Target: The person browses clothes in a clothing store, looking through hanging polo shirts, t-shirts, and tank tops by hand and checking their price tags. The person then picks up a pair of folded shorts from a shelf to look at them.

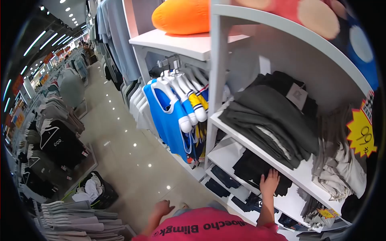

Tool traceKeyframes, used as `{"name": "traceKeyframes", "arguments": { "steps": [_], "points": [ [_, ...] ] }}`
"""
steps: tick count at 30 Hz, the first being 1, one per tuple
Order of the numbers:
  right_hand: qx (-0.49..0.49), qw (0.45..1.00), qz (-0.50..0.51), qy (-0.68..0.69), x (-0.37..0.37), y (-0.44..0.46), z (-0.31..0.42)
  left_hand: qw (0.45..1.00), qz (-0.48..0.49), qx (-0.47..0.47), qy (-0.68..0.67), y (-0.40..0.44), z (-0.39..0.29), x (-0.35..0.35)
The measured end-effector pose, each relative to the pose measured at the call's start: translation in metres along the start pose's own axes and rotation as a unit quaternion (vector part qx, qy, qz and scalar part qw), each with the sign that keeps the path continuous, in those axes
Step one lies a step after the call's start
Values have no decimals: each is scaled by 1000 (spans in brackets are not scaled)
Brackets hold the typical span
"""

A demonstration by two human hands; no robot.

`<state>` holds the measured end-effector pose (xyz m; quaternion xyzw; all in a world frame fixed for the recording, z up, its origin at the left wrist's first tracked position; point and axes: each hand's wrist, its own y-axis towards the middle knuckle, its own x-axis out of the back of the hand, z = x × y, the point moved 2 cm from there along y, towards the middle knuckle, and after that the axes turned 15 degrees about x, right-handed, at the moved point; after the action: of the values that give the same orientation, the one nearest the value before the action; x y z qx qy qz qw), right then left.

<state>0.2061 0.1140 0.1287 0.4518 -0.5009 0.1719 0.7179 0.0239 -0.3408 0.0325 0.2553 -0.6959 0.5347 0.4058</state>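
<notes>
My right hand (269,182) lies with its fingers spread on a folded black garment (251,166), on the shelf below the large dark stack. That dark grey folded stack (269,116), with a white tag on top, rests on the shelf above my hand. My left hand (163,208) hangs low beside my red shirt, over the floor, near nothing; its fingers are partly curled and whether they are apart is too small to tell. More dark folded clothes (225,176) lie on the lower shelves left of my right hand.
Blue sleeveless tops (167,116) hang left of the white shelf unit (219,60). An orange cushion (181,17) sits above them. Light grey trousers (339,172) are at the right by a yellow price sign (361,134). A black basket (102,193) and clothing racks line the left side.
</notes>
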Motion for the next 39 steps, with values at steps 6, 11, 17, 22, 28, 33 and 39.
{"name": "traceKeyframes", "arguments": {
  "steps": [6, 11, 17, 22, 28, 33, 39],
  "points": [
    [95, 931, 24, 352, 5, 34, 172, 998, 6, 58, -17, 43, 85, 85],
    [239, 888, 4, 392, 26, 117, 284, 968, 5, 150, -203, 80, 148, 155],
    [276, 885, -56, 371, 9, 226, 363, 973, -6, 113, -200, 143, 198, 217],
    [220, 915, -117, 317, -18, 281, 387, 972, -15, 223, -78, 220, 219, 264],
    [162, 952, 0, 260, -24, 304, 403, 982, -75, 59, -164, 301, 197, 334],
    [81, 976, -139, 145, -23, 297, 438, 995, -13, -16, -97, 380, 204, 371],
    [-11, 968, -249, 27, -65, 281, 507, 995, 5, -103, -14, 472, 249, 434]
  ]
}}
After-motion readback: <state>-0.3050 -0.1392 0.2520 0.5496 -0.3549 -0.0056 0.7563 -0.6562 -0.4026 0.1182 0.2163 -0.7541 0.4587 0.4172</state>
